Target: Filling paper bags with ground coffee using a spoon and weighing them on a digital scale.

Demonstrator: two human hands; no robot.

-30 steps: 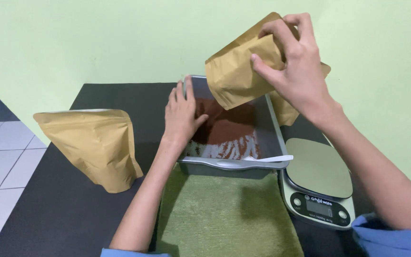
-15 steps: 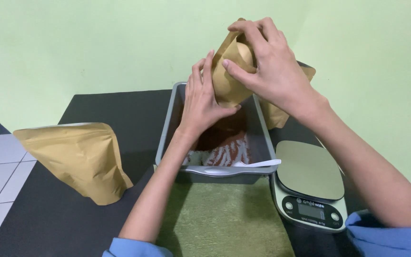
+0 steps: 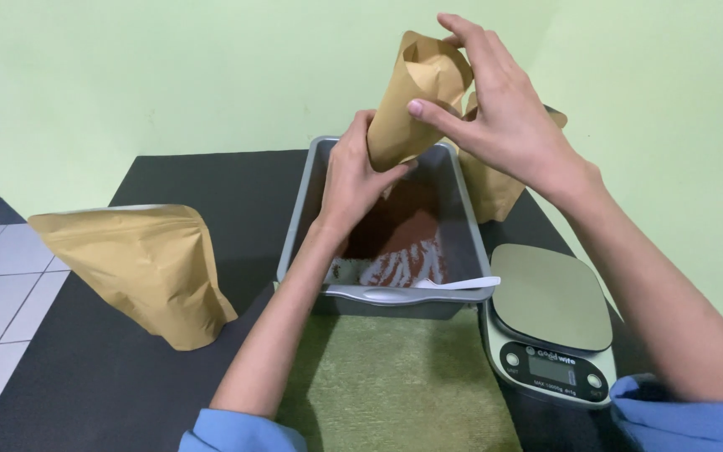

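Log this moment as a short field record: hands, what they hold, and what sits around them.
left hand: grips the lower end of the held pouch, over the pan
right hand: pinches the upper end of the held pouch
held pouch: tan paper, tilted, lifted above the pan
pan: grey, rectangular, on the black table
pan contents: brown powder, white spoon at the near rim
scale: right of the pan, platform bare
other pouches: one standing at left, one behind the right hand
green mat: in front of the pan
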